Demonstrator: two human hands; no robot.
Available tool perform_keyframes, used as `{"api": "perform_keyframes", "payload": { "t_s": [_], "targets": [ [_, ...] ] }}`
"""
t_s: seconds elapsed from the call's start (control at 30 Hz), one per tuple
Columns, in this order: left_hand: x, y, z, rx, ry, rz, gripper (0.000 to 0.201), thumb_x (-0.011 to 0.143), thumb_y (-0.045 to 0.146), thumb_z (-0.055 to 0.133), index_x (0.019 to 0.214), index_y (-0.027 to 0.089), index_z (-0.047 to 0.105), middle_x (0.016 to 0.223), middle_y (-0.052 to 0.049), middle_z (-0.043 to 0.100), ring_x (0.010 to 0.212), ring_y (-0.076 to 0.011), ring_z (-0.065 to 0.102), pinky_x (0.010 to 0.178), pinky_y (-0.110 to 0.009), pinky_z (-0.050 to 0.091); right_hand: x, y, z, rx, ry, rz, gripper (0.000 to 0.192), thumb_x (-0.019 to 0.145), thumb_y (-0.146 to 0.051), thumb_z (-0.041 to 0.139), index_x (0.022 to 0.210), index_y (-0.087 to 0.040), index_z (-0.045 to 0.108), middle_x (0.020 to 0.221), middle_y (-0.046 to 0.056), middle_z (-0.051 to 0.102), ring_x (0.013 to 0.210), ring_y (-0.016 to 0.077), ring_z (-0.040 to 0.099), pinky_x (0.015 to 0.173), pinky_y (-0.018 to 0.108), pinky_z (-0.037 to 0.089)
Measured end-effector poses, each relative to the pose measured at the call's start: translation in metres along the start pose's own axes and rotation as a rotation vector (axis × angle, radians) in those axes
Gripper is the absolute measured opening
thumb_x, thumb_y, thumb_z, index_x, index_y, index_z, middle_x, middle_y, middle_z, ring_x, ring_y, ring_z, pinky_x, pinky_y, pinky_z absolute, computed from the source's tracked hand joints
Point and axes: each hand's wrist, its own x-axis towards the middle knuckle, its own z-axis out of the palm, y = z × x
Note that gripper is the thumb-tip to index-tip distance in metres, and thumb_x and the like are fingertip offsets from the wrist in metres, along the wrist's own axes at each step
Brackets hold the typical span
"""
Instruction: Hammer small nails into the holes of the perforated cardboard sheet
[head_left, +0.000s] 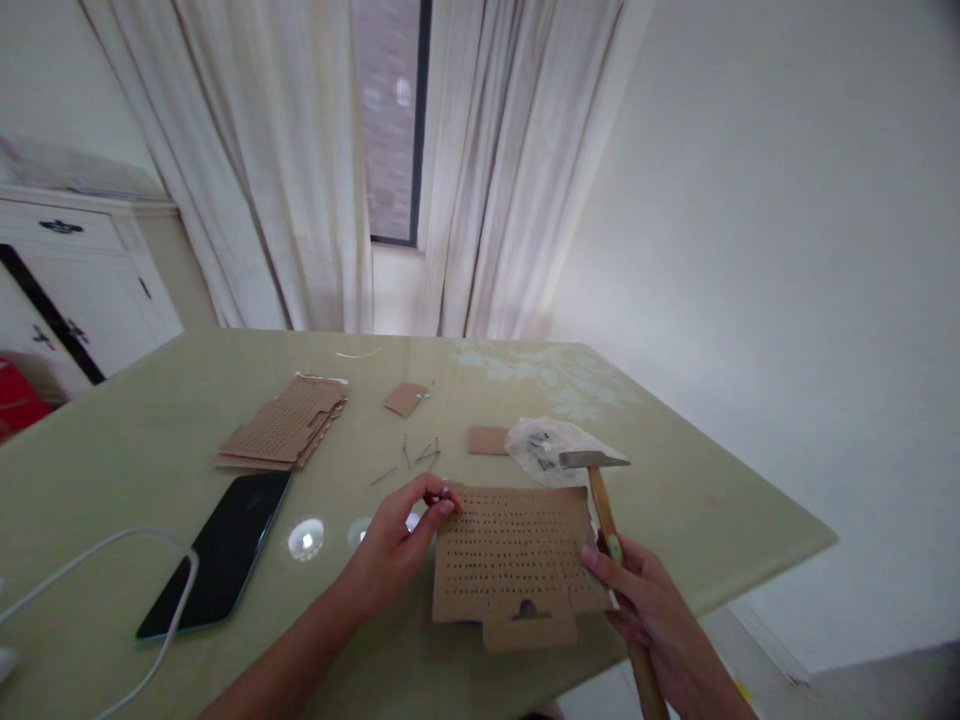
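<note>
Our left hand (401, 545) pinches a small nail between thumb and fingertips, at the upper left corner of the perforated cardboard sheet (514, 555); the nail itself is too small to make out clearly. Our right hand (649, 600) is closed around the wooden handle of the hammer (604, 510), gripping it low. The handle runs away from us along the sheet's right edge, and the metal head sits just past the sheet's far right corner. The sheet lies flat between both hands, touching each. Loose nails (420, 458) lie just beyond it, nearer the left hand.
</note>
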Motion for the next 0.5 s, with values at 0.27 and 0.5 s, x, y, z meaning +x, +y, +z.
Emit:
{"api": "perform_keyframes", "payload": {
  "t_s": [0.27,0.5],
  "targets": [
    [-0.006,-0.001,0.004,-0.023,-0.074,0.134,0.015,0.111,0.024,0.048,0.110,0.025,0.063,0.118,-0.004,0.072,0.107,-0.0174,0.068,0.095,-0.030,0.052,-0.012,-0.019,-0.017,0.174,0.227,-0.099,0.053,0.055,-0.044,0.102,0.091,-0.017,0.074,0.072,-0.001,0.070,0.045,0.0053,0.049,0.033,0.010,0.022],
    [-0.003,-0.005,-0.002,0.087,0.018,0.225,0.016,0.110,0.019,0.045,0.108,0.024,0.060,0.116,-0.006,0.068,0.105,-0.0182,0.066,0.092,-0.029,0.052,-0.005,-0.012,-0.007,0.126,0.138,-0.078,0.056,0.056,-0.051,0.101,0.089,-0.016,0.072,0.061,-0.005,0.060,0.040,0.0024,0.037,0.032,0.011,0.019]
  ]
}}
